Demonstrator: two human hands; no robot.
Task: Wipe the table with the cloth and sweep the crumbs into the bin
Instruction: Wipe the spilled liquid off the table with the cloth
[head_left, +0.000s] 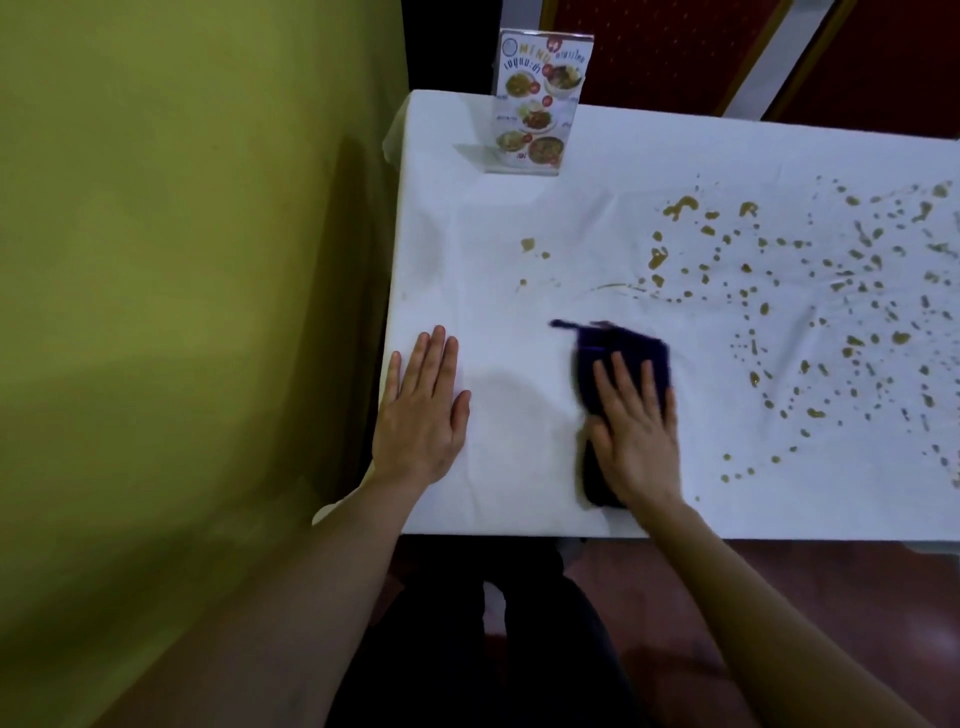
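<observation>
Many brown spills lie right of cloth; right hand nearer, flat, pressing cloth. Left hand flat on table.

Cloth: dark purple, folded into a thick pad, lay flat near the table's front edge, a loose corner poking out at its far left. Table: white-covered, wrinkled. Brown splatters were spread thick across the right half, a few toward the middle.
</observation>
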